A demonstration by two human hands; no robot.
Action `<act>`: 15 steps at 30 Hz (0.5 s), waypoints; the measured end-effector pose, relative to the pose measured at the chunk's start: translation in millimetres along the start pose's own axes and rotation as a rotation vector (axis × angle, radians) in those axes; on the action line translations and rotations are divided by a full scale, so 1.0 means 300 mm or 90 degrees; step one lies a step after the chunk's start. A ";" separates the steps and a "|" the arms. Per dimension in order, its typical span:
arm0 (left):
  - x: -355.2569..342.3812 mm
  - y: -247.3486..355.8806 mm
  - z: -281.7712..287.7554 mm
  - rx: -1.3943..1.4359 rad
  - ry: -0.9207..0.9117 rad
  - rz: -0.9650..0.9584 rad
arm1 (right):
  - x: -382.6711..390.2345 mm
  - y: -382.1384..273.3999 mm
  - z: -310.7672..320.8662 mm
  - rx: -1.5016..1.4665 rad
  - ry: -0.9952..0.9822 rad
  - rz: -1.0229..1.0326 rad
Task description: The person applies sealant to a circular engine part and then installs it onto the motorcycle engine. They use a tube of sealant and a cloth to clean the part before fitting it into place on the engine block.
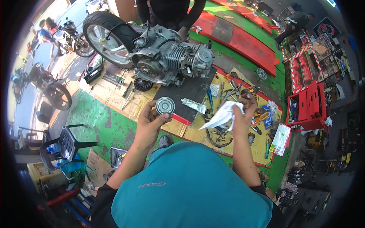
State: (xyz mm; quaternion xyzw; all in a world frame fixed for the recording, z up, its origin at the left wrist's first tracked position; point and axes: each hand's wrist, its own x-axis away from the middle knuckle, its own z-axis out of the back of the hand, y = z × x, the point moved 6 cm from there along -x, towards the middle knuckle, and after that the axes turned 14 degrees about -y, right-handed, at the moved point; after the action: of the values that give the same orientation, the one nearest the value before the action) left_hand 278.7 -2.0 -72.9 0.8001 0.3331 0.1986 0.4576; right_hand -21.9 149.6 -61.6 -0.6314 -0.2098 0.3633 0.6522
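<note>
My left hand (150, 121) grips a round grey metal cap (165, 106) with concentric rings, its ringed face turned up. Thumb and fingers hold it by the edge. In my right hand (244, 113) a crumpled white cloth (224, 115) is pinched, one corner hanging toward the left. The two hands are apart, raised above a low work table. Between them a white tube (194, 105) lies on a black mat (178, 95). Beyond the mat stands a scooter engine (171, 57) with its rear wheel (108, 38) attached.
Hand tools and loose parts lie on the yellow board (220, 142) under my right hand. A person in dark clothes (167, 13) is behind the engine. A red tool cabinet (307, 108) stands at right, a black chair (66, 146) at left. Red ramps (235, 41) lie farther back.
</note>
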 end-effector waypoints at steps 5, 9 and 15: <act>0.034 -0.002 0.009 0.117 -0.015 0.032 | -0.047 0.064 0.076 0.304 -0.038 -0.009; 0.034 0.007 -0.016 0.096 -0.054 0.024 | -0.051 0.012 -0.018 0.401 -0.145 0.042; 0.029 0.028 -0.074 0.145 -0.112 0.026 | 0.058 -0.327 -0.352 0.023 -0.490 0.128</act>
State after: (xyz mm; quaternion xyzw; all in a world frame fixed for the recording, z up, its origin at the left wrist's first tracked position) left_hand 273.9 14.7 -54.4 0.8678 0.2957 0.0976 0.3872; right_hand 87.2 97.5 18.9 -0.4548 -0.3697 0.6389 0.4983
